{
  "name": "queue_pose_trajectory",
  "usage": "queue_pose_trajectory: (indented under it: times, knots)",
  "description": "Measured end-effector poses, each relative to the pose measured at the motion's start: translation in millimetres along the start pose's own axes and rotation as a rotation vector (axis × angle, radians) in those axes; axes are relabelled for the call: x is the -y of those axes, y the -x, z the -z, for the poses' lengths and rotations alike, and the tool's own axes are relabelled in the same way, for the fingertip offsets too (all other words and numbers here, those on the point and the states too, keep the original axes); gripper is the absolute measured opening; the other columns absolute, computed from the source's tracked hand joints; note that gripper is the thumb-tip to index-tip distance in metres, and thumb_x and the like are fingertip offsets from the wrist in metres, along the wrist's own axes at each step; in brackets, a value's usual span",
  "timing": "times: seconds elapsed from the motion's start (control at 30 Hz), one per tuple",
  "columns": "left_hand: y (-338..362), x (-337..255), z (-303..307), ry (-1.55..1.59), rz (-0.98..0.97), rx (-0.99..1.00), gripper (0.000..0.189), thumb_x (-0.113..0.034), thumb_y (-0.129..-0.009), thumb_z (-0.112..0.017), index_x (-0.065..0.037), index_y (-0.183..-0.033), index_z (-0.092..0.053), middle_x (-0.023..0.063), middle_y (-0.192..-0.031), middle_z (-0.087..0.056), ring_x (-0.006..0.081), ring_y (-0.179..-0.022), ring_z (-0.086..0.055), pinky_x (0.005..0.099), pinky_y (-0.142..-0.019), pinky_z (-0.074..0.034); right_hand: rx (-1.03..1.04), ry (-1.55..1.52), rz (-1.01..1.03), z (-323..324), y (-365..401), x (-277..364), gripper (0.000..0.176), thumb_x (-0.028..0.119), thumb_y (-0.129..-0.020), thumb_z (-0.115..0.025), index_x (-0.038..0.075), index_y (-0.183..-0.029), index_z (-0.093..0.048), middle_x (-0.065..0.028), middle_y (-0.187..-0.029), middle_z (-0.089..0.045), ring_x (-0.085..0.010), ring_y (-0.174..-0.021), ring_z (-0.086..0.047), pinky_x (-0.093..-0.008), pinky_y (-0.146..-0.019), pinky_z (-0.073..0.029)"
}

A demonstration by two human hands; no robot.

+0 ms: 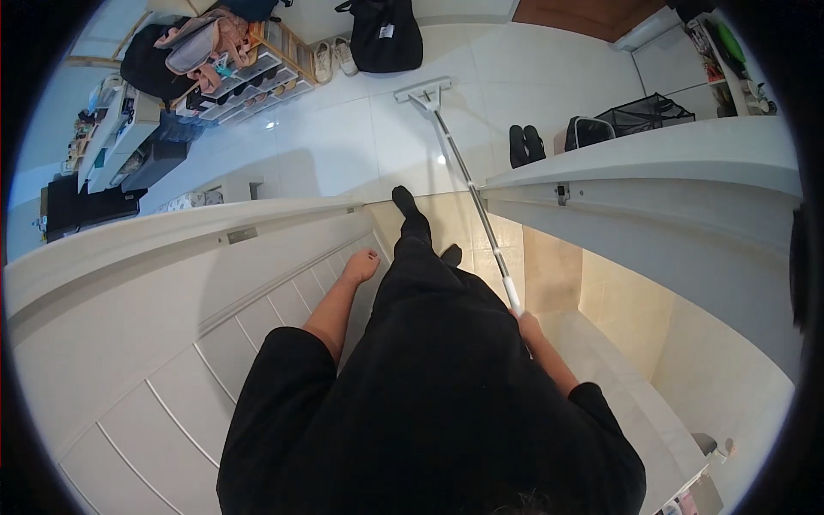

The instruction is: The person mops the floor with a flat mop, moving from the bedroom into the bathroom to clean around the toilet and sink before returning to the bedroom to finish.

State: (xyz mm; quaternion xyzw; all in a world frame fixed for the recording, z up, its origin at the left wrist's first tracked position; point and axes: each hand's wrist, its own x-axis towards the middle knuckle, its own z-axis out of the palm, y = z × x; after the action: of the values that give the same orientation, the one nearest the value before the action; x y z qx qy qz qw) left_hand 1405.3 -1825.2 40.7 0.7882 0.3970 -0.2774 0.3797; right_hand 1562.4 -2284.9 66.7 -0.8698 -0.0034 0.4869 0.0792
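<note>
I see the right hand [528, 327] closed round the mop handle [470, 187], mop head [423, 91] far out on the white tiles [343, 146]; left hand [360, 266] flat, fingers spread, on the door [172, 343]. I judge it mid-stroke; next calls for a straight pull through the doorway.

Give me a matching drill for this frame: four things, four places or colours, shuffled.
Things:
1 left hand
2 right hand
3 bag
4 sneakers

Place or colour:
a beside the shoe rack
b gripping the mop handle
c resting on the door
d black

Pairs: 1-c, 2-b, 3-d, 4-a
</note>
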Motion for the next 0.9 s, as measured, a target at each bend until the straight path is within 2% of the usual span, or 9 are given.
queue_pose_trajectory:
  times: [0.17,0.2,0.37,0.53,0.63,0.67,0.77,0.87,0.9]
  knots:
    - [7,33,-23,-0.021,0.028,-0.014,0.033,-0.029,-0.080,-0.058,-0.001,-0.097,-0.065,0.0173,-0.097,-0.066,0.0319,-0.095,-0.062,0.0379,-0.085,-0.048,-0.056,0.082,-0.059,-15,131,-159,0.060,0.051,-0.090,-0.046,-0.007,-0.101,-0.060,-0.0291,-0.092,-0.063,-0.0431,-0.094,-0.060,-0.0501,-0.079,-0.046]
    - [10,37,-25,-0.008,0.064,0.005,0.034,-0.029,-0.079,-0.056,-0.002,-0.098,-0.065,0.0184,-0.099,-0.065,0.0331,-0.097,-0.061,0.0391,-0.086,-0.047,0.222,0.209,-0.217,-20,152,-203,0.057,0.047,-0.090,-0.048,-0.007,-0.103,-0.060,-0.0282,-0.090,-0.064,-0.0420,-0.093,-0.062,-0.0492,-0.076,-0.047]
    - [23,41,-27,0.030,0.149,0.052,0.034,-0.028,-0.078,-0.055,-0.002,-0.097,-0.066,0.0197,-0.101,-0.065,0.0343,-0.099,-0.061,0.0405,-0.088,-0.046,0.129,0.200,-0.133,8,138,-199,0.057,0.048,-0.090,-0.049,-0.006,-0.103,-0.060,-0.0271,-0.088,-0.064,-0.0410,-0.090,-0.063,-0.0486,-0.074,-0.047]
    - [17,50,-37,0.024,0.067,0.001,0.035,-0.028,-0.079,-0.054,-0.002,-0.099,-0.066,0.0201,-0.103,-0.064,0.0353,-0.100,-0.060,0.0408,-0.088,-0.046,0.069,0.139,-0.002,7,119,-151,0.057,0.048,-0.090,-0.049,-0.006,-0.103,-0.059,-0.0258,-0.086,-0.065,-0.0398,-0.086,-0.064,-0.0478,-0.072,-0.048]
    - [14,34,-31,-0.023,0.074,0.026,0.035,-0.029,-0.080,-0.053,-0.002,-0.100,-0.065,0.0198,-0.104,-0.064,0.0354,-0.101,-0.059,0.0410,-0.088,-0.046,0.176,0.222,-0.030,33,12,-67,0.061,0.055,-0.088,-0.049,-0.004,-0.095,-0.060,-0.0235,-0.075,-0.064,-0.0370,-0.073,-0.065,-0.0455,-0.066,-0.050]
    - [17,31,-31,-0.028,0.081,0.028,0.035,-0.029,-0.080,-0.053,-0.002,-0.100,-0.065,0.0198,-0.104,-0.064,0.0354,-0.101,-0.059,0.0410,-0.088,-0.046,0.051,0.256,0.133,25,-28,-58,0.056,0.052,-0.090,-0.046,0.000,-0.077,-0.061,-0.0131,-0.056,-0.059,-0.0266,-0.048,-0.061,-0.0407,-0.048,-0.047]
    - [11,11,-21,0.038,0.031,-0.008,0.035,-0.028,-0.081,-0.053,-0.002,-0.101,-0.064,0.0195,-0.104,-0.064,0.0352,-0.101,-0.059,0.0408,-0.088,-0.046,0.187,0.068,0.022,59,-29,78,0.057,0.050,-0.089,-0.050,-0.007,-0.090,-0.057,-0.0211,-0.068,-0.062,-0.0306,-0.055,-0.064,-0.0407,-0.047,-0.051]
    - [17,-4,-16,0.081,0.012,-0.031,0.034,-0.027,-0.081,-0.054,-0.002,-0.102,-0.063,0.0194,-0.103,-0.064,0.0351,-0.100,-0.059,0.0406,-0.088,-0.047,0.204,0.092,0.037,48,-30,116,0.055,0.047,-0.089,-0.051,-0.008,-0.089,-0.056,-0.0197,-0.065,-0.061,-0.0256,-0.047,-0.062,-0.0366,-0.038,-0.048]
    - [17,-4,-18,0.098,0.005,-0.030,0.034,-0.027,-0.081,-0.054,-0.002,-0.102,-0.063,0.0194,-0.102,-0.065,0.0352,-0.099,-0.060,0.0404,-0.087,-0.047,0.212,0.080,0.042,47,-25,106,0.055,0.048,-0.089,-0.050,-0.007,-0.094,-0.058,-0.0227,-0.071,-0.063,-0.0323,-0.058,-0.065,-0.0415,-0.049,-0.051]
